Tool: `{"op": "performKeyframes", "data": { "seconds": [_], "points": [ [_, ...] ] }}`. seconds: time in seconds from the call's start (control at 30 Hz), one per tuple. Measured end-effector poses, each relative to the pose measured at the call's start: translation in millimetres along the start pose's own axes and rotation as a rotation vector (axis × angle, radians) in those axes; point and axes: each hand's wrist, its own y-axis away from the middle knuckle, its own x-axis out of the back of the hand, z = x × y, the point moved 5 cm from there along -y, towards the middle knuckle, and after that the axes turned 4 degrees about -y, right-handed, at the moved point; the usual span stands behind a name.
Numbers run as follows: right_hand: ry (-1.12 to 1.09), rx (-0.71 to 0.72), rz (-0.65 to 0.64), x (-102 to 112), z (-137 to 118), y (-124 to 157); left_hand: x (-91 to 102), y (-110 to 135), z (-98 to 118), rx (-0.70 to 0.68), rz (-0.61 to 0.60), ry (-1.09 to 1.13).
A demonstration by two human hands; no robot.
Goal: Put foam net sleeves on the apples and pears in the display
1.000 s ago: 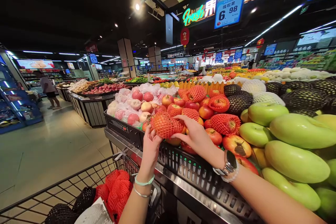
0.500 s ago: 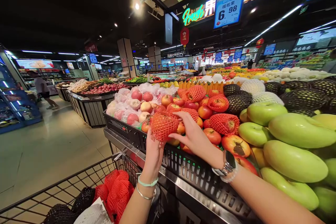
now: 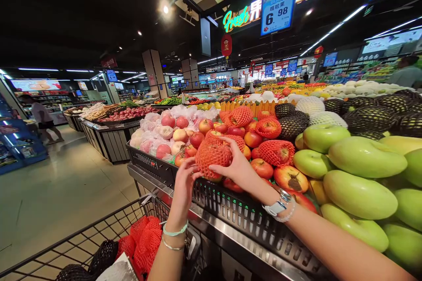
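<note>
The red netted fruit (image 3: 213,156) is raised above the front edge of the apple display, between your 2 hands. Its sleeve hides most of the skin.

Right hand (image 3: 242,169): your thumb lies across the near side of the fruit and your fingers curve over its upper right. The grip is set to the width of the fruit and holds it.

Left hand (image 3: 184,180): your fingers are bent and parted at the lower left of the fruit. The view does not show whether the fingertips press on the net or only sit against it.

Change: 0.5 s ago, the left hand cupped the fruit from below; it now sits at the side, and the fruit lies closer into the right hand. Treat the right hand as the probable main support and the left as a steadying contact.

Behind the fruit, loose and netted apples (image 3: 262,168) fill the black crate (image 3: 231,199). Bagged pale fruit (image 3: 165,131) lies to the left; large green fruit (image 3: 361,193) is piled to the right. Below the crate runs a metal ledge (image 3: 214,219).

At lower left, your wire cart (image 3: 82,230) carries red netted items (image 3: 148,241) and black netted items (image 3: 103,257).

Overhead, a price screen (image 3: 279,2) reads 6.98.
</note>
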Motion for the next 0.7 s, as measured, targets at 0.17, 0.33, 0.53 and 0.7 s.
{"op": "performKeyframes", "data": {
  "seconds": [0.17, 0.33, 0.53, 0.7],
  "points": [
    [0.21, 0.086, -0.096, -11, -7, 12, 5.3, 1, 18, -0.321, 0.039, -0.087],
    [0.356, 0.359, -0.272, -20, -12, 19, -26.6, 24, 11, -0.391, -0.09, -0.279],
    [0.568, 0.4, -0.328, -22, -7, 18, -32.5, 26, -15, -0.233, 0.005, 0.05],
    [0.715, 0.607, -0.4, -28, -18, 24, -43.2, 32, -34, 0.208, -0.011, 0.313]
  ]
}}
